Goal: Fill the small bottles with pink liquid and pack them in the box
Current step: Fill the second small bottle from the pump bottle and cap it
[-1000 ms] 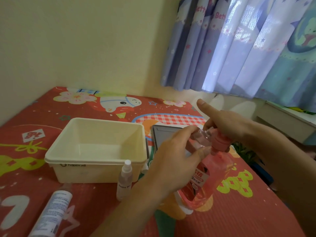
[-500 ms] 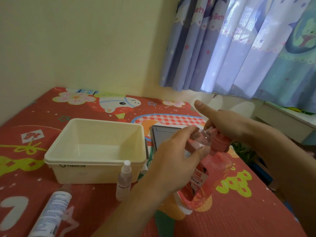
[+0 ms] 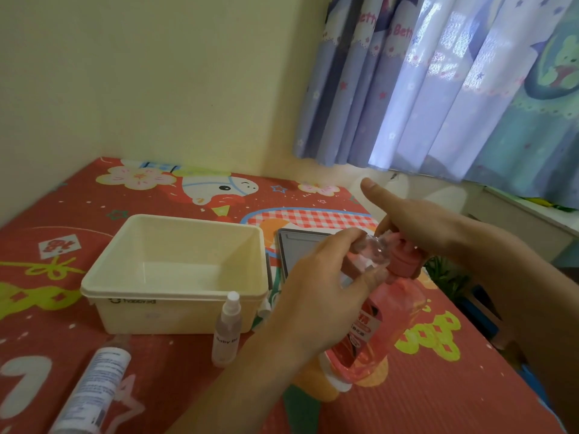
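Spray bottle point(image 3: 227, 328) before box point(image 3: 175, 270), pump bottle point(image 3: 372, 321) right

We see a plain pale yellow wall point(image 3: 141, 73) meeting in a corner, with blue-purple cartoon-print curtains point(image 3: 438, 89) on the right, daylight glowing through them. Below us, a red play mat point(image 3: 47, 230) with flowers, stars and a cartoon animal. A white ledge point(image 3: 517, 217) sits under the curtains at the right edge.
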`<state>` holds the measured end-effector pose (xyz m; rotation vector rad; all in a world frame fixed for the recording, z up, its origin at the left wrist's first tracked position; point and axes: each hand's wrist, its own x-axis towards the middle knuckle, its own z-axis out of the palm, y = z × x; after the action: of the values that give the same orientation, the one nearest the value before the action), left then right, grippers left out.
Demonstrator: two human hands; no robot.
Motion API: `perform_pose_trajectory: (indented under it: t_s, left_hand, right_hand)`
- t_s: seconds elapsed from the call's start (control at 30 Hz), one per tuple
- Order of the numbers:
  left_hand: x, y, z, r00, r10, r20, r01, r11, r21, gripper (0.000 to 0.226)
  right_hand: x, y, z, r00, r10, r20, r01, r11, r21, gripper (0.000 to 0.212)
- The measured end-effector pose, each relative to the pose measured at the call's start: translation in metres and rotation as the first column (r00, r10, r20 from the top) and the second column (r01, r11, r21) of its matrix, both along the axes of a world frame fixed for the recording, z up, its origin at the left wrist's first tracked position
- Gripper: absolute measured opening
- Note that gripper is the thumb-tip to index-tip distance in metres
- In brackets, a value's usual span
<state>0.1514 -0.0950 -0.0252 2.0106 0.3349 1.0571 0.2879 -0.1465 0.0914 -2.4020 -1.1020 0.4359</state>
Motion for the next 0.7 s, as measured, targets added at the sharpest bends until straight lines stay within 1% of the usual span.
perform_pose_trajectory:
  t_s: [0.07, 0.13, 0.2, 0.3, 0.4, 0.5, 0.57, 0.7]
  left_hand:
    - [0.000, 0.000, 0.000, 1.000, -0.004, 0.008, 0.004, 1.000, -0.003, 0.037]
    - [0.000, 0.000, 0.000, 1.000, -0.002, 0.012, 0.002, 1.000, -0.013, 0.033]
    - [0.001, 0.000, -0.001, 1.000, 0.010, -0.001, -0.010, 1.000, -0.015, 0.037]
    - [0.002, -0.001, -0.003, 1.000, 0.008, -0.023, -0.009, 1.000, -0.014, 0.039]
    - [0.001, 0.000, -0.002, 1.000, -0.006, -0.021, 0.006, 1.000, -0.017, 0.039]
    - [0.000, -0.001, 0.000, 1.000, -0.001, -0.008, 0.001, 1.000, -0.008, 0.043]
    - [0.001, -0.001, 0.000, 1.000, 0.002, 0.001, -0.002, 1.000, -0.014, 0.042]
    - [0.002, -0.002, -0.002, 1.000, -0.016, -0.015, 0.016, 0.999, -0.036, 0.038]
  right_hand:
    - [-0.002, 0.000, 0.001, 1.000, 0.012, -0.015, -0.012, 1.000, 0.004, 0.090]
    - [-0.002, 0.000, -0.002, 0.999, 0.014, 0.049, -0.016, 0.999, 0.031, 0.089]
    - [0.001, 0.002, -0.007, 0.992, 0.011, 0.123, -0.018, 0.998, 0.057, 0.088]
    - [0.004, 0.001, -0.013, 0.987, 0.020, 0.161, -0.032, 0.997, 0.076, 0.085]
    - [0.003, 0.002, -0.008, 0.994, 0.024, 0.109, -0.028, 0.999, 0.033, 0.082]
    - [0.002, 0.001, 0.001, 0.999, 0.029, -0.027, -0.029, 0.999, -0.016, 0.085]
    - [0.002, 0.001, 0.002, 0.999, 0.026, -0.046, -0.027, 1.000, -0.013, 0.083]
    - [0.003, 0.004, -0.009, 0.991, 0.017, 0.134, -0.023, 0.999, 0.042, 0.080]
